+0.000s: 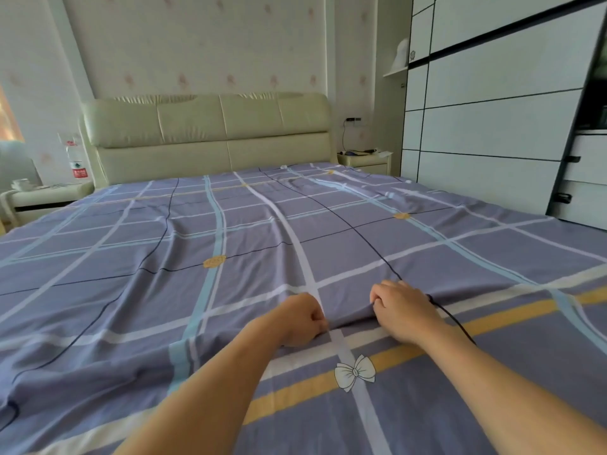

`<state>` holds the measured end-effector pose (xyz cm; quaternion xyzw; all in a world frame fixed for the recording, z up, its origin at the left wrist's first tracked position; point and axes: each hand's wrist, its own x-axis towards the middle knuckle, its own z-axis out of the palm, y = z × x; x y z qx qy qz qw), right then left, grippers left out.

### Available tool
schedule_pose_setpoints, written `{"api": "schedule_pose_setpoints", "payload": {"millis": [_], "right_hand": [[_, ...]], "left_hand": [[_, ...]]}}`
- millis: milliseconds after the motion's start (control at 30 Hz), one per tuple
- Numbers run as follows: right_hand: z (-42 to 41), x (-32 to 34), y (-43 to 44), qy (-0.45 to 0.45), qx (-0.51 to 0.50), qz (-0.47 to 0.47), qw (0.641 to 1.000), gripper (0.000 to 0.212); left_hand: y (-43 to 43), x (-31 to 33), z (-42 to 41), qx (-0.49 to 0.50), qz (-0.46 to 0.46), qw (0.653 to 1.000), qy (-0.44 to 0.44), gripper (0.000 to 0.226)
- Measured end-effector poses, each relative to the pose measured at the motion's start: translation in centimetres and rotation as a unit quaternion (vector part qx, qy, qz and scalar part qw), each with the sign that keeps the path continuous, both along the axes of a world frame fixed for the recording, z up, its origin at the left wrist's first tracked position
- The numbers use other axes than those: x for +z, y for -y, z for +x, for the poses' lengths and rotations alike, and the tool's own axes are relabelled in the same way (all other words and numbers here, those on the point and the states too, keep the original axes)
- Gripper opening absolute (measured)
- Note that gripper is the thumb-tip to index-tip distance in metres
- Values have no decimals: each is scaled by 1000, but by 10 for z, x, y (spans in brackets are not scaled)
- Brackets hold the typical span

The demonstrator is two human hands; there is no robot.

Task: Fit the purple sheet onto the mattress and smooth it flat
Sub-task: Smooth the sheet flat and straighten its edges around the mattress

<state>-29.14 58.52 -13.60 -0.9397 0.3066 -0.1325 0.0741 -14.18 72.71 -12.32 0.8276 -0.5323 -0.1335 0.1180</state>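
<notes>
At the foot end of the covered mattress, the left hand (303, 320) and right hand (402, 310), side by side, each pinch a ridge of the purple sheet (230, 231), which lies spread up to the headboard (207, 126); a steady, even pull backward should flatten its long wrinkles.

So the bed (164, 162), cream padded headboard (203, 118), has just the purple plaid sheet (262, 224) lying on it, covering the top, pretty wrinkly down the middle.
</notes>
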Motion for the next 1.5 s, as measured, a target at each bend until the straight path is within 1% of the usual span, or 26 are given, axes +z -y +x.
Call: {"api": "schedule_pose_setpoints", "payload": {"millis": [100,200,233,267,333,367,400,433,467,533,567,667,767,933,1033,1067,1133,1233,1267,1300,1367,1433,1500], "right_hand": [[2,4,-1,-25,-13,37,999,25],[6,8,2,-41,-26,83,995,24],[8,8,4,-25,-32,99,994,24],[10,10,7,-1,-40,113,993,24],[9,10,17,41,-53,108,992,20],[9,8,22,35,-53,88,994,19],[8,6,29,5,-52,69,996,29],[6,4,38,-24,-50,66,996,41],[6,4,41,-52,-53,78,994,49],[8,6,52,-94,-53,92,990,55],[9,8,57,-114,-50,91,988,56],[18,15,61,-146,-43,85,985,55],[23,15,61,-157,-36,69,985,55],[25,22,63,-165,-37,82,982,49],[28,30,69,-163,-37,106,980,41],[30,31,71,-154,-42,112,981,37],[33,31,74,-135,-53,123,982,31],[33,26,75,-113,-60,130,983,26],[33,25,74,-107,-62,135,983,26],[31,25,74,-101,-69,141,982,28],[32,24,71,-108,-83,136,981,30],[39,22,66,-134,-100,101,981,30],[41,21,62,-159,-109,71,979,31]], "left_hand": [[3,11,4,-5,63,998,-19,27],[10,21,4,14,116,991,-68,25],[13,22,3,11,109,992,-60,27],[18,23,1,12,76,996,-36,28],[30,20,-2,30,-30,999,27,30],[34,17,-3,36,-71,996,50,35],[39,13,-2,31,-77,995,62,44],[43,8,-4,20,-50,996,65,56],[42,1,-4,11,-1,998,65,68],[44,-12,-5,7,71,995,63,80],[45,-17,-6,10,80,995,59,82],[47,-12,-4,29,75,995,52,81],[54,0,-6,40,83,993,75,81],[66,17,-4,31,138,987,71,84],[81,32,6,30,169,983,61,77],[88,34,9,26,160,985,59,72],[102,31,13,7,110,992,58,62],[116,15,12,-58,37,997,17,53],[119,11,12,-78,36,996,14,51],[122,9,10,-97,45,994,29,48],[127,4,4,-116,54,989,78,49],[128,2,1,-120,46,986,104,55],[131,3,-1,-122,52,987,94,56]]}}
